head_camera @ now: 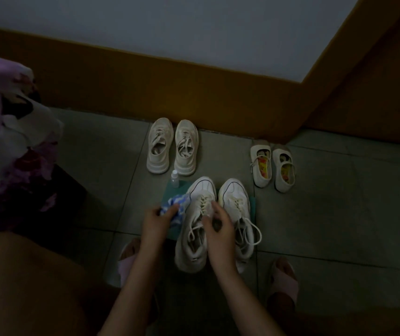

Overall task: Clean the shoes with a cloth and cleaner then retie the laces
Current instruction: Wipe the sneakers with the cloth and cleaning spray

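Two white lace-up sneakers stand side by side on a green mat (177, 187) on the tiled floor. My left hand (156, 220) grips a blue-and-white cloth (177, 202) against the left side of the left sneaker (195, 229). My right hand (218, 226) rests on that sneaker's tongue and laces, fingers curled over its right side. The right sneaker (239, 207) lies untouched with its laces loose. A small clear cleaner bottle (174, 178) stands upright at the mat's far edge.
A second pair of white sneakers (172, 146) stands near the brown skirting. A pair of small strapped shoes (273, 166) sits to the right. My feet in pink slippers (283, 277) flank the mat. A patterned purple fabric (12, 141) hangs at the left.
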The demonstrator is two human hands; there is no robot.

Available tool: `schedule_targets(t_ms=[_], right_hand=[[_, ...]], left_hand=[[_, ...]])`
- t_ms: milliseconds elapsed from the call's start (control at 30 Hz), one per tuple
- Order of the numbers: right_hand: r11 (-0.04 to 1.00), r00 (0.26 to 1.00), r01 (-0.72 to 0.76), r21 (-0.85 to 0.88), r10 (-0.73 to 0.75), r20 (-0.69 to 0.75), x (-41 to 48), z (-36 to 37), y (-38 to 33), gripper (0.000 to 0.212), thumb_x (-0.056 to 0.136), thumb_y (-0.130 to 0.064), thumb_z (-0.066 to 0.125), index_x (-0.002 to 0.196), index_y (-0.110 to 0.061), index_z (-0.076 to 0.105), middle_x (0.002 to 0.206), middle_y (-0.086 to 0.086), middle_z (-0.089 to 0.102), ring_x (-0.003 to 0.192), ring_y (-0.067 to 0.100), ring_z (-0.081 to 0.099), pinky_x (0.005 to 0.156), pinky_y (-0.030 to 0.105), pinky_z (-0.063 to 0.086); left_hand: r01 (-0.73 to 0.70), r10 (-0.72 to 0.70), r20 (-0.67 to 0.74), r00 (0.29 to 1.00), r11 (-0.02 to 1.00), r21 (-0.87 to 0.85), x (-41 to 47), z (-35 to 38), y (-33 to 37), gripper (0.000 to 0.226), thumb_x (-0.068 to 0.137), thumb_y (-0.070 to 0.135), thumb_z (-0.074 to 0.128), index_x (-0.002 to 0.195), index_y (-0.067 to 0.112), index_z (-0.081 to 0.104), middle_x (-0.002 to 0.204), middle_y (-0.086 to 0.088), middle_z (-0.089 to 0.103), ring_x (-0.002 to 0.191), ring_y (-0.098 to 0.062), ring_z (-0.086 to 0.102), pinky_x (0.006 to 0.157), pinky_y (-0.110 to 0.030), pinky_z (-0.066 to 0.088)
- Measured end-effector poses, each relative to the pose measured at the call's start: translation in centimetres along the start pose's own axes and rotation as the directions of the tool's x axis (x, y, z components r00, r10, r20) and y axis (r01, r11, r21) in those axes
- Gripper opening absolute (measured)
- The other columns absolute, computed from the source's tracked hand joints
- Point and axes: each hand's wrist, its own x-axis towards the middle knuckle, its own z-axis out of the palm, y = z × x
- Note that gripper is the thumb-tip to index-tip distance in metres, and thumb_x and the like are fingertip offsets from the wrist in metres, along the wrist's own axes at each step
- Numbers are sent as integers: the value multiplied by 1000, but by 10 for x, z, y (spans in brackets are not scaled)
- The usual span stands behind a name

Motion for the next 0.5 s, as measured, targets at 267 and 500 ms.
schedule_targets(t_ms=[267,500], right_hand=[[887,998,-64,-457,68,-8,38,19,13,100,74,-56,68,148,-17,13,153,5,27,139,21,29,106,31,33],[858,996,-74,-508,92,10,49,28,29,100,73,-52,69,149,-20,13,153,0,26,140,17,26,109,26,25]], left_hand=[[-540,449,303,841,647,539,67,60,58,19,82,23,67,75,6,65,73,-11,63,70,-24,60,63,-33,45],[-783,283,731,621,265,562,106,91,49,27,78,25,70,97,6,71,104,-14,60,94,-30,59,79,-39,48]])
